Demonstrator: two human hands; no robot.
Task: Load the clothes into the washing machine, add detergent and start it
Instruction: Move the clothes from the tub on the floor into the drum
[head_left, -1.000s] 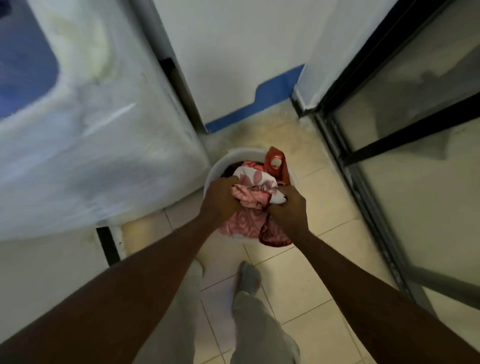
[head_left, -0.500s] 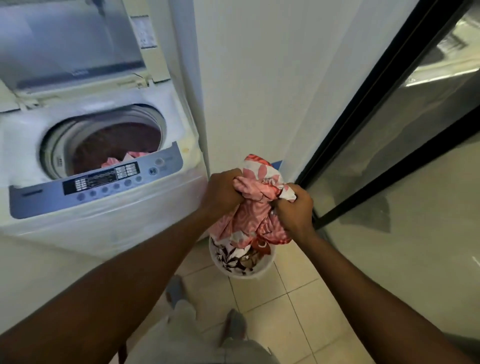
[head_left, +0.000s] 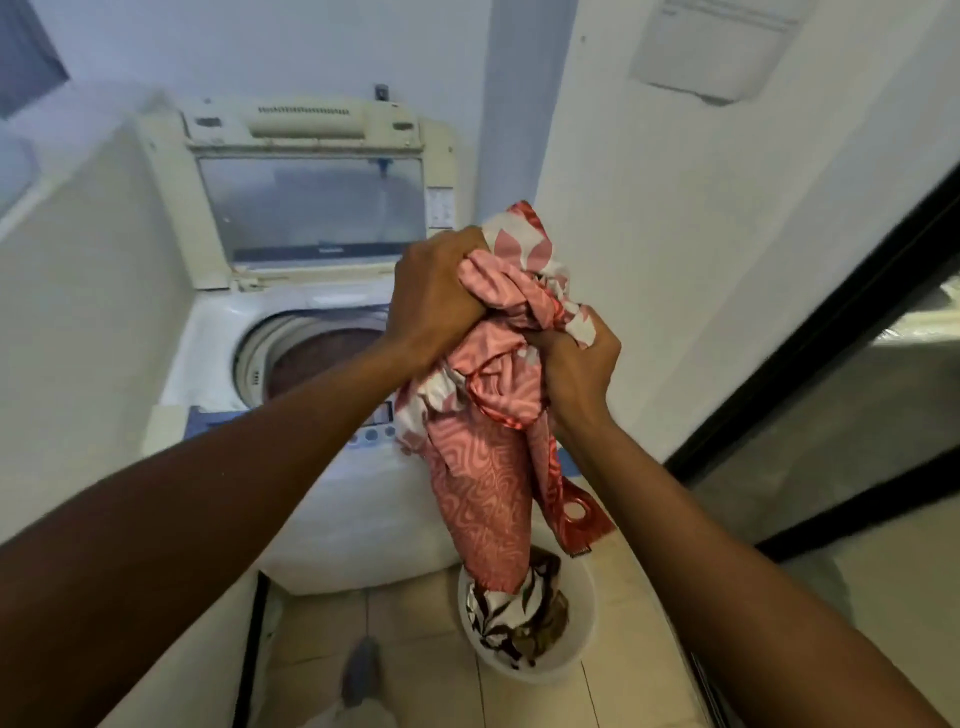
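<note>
Both hands are closed on one bunched pink cloth (head_left: 488, 467), held up in the air in front of the washing machine (head_left: 332, 499), at its right front corner. Left hand (head_left: 434, 301) grips the top of the bundle w/ fingers curled over the fabric; right hand (head_left: 574, 371) clamps the bundle's right side, just below the left. The cloth is pink w/ a swirl pattern, white patches w/ pink petals near the top, and a red hem strip w/ a metal eyelet (head_left: 575, 506) hanging at lower right. Its long tail drops down to the mouth of the white bucket (head_left: 582, 623) on the floor (head_left: 431, 675); whether the tip touches what's inside can't be told.

Bucket sits on the tiles just right of the machine's front base. Inside: a crumpled white cloth w/ dark brown leaf print (head_left: 514, 618), filling much of the bucket.

Machine is a top-loader w/ its lid (head_left: 311, 208) standing up, clear panel facing the person. Drum opening (head_left: 311, 358) is partly hidden by the left forearm; a dark reddish interior shows, contents not clear. Control panel (head_left: 374, 421) runs along the front edge, mostly covered by arm and cloth.
</note>
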